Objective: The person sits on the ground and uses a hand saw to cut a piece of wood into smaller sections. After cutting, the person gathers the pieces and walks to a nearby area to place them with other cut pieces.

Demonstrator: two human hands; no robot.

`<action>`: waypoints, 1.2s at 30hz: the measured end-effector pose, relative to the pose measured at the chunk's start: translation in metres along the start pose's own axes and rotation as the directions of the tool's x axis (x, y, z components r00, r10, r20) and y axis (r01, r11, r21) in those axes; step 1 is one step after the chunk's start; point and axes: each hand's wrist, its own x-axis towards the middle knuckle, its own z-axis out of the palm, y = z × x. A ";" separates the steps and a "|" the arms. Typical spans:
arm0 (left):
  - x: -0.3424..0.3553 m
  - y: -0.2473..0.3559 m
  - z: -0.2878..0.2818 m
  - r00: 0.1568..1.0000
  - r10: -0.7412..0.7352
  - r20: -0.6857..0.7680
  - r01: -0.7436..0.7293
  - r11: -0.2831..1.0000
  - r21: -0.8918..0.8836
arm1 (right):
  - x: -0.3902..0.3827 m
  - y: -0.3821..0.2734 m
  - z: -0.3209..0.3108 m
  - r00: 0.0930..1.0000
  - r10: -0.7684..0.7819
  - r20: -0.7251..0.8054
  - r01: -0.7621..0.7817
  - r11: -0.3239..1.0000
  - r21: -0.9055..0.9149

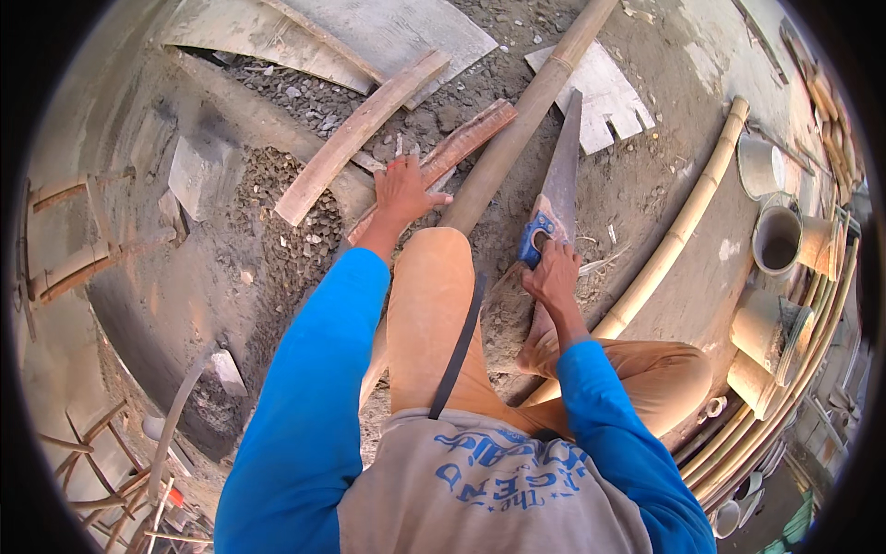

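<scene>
My right hand is closed round the blue handle of a handsaw. The saw's broad blade points away from me, just right of a thick bamboo pole. This pole runs from the far edge towards my bent knee, which hides its near end. To the left of the pole, my left hand lies over a reddish-brown wooden plank with its fingers apart and the thumb stretched towards the pole. Another, lighter plank lies just beyond that hand.
At the far left is a large flat sheet. A notched pale board lies beyond the saw. On the right, a long yellowish bamboo pole curves past several buckets. Gravel and a concrete block are at left.
</scene>
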 end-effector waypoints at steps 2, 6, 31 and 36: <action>-0.007 0.030 -0.018 0.991 -0.132 0.013 0.131 0.990 0.046 | -0.001 0.003 -0.019 0.977 0.061 -0.202 -0.054 0.998 0.041; -0.010 0.014 0.012 0.972 -0.162 -0.171 0.134 0.977 -0.164 | -0.004 0.017 -0.063 0.909 0.335 -0.246 -0.191 0.863 0.468; 0.003 0.008 0.030 0.909 0.119 -0.400 -0.141 0.990 -0.027 | -0.045 -0.046 -0.163 0.984 0.175 -0.034 -0.053 0.468 0.882; 0.000 0.000 0.027 0.951 0.237 -0.200 -0.216 0.969 0.122 | -0.046 -0.050 -0.144 0.994 0.112 0.002 -0.057 0.490 0.870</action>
